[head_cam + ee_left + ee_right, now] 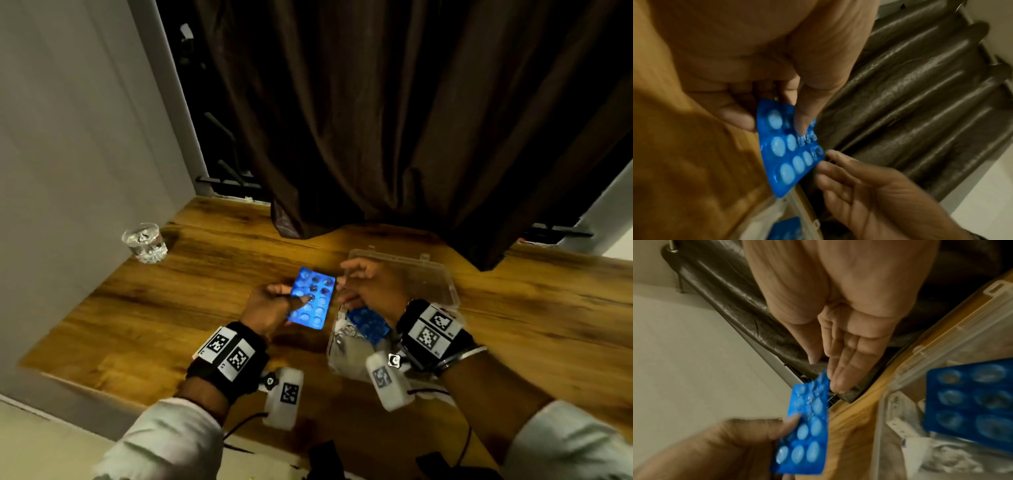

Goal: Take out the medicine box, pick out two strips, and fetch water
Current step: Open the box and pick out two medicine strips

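My left hand (274, 305) holds a blue blister strip (313, 298) above the wooden table, thumb pressed on its face (801, 123) and fingers behind it. The strip (807, 426) has several white pills and a few empty pockets. My right hand (366, 284) hovers just right of the strip, fingers straight and relaxed (840, 369), holding nothing, its fingertips near the strip's edge (830, 162). Under that hand stands the clear plastic medicine box (442, 284), lid open, with a second blue strip (370, 323) (970, 402) and white packets inside. A glass of water (145, 241) stands at the far left.
A dark brown curtain (411, 120) hangs over the table's far edge (222, 219), close behind the box. A grey wall (68, 137) borders the table on the left, next to the glass. Black cables trail off the near edge.
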